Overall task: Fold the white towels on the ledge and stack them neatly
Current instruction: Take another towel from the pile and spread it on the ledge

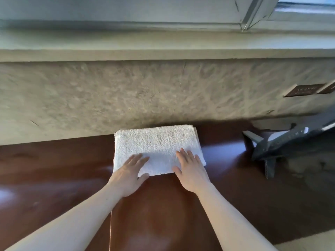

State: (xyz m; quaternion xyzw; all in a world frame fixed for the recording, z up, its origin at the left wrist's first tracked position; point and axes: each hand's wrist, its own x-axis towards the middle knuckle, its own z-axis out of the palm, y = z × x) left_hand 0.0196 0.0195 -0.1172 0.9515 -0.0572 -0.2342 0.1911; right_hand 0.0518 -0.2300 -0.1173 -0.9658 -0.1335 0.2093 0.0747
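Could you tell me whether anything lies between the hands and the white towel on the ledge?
Nothing visible does. The left hand and right hand both lie flat on the near edge of the folded towel, fingers straight, on the brown ledge.

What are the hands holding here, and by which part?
Nothing is gripped. The left hand and the right hand lie flat, fingers straight, on the near edge of the folded white towel, pressing rather than holding it.
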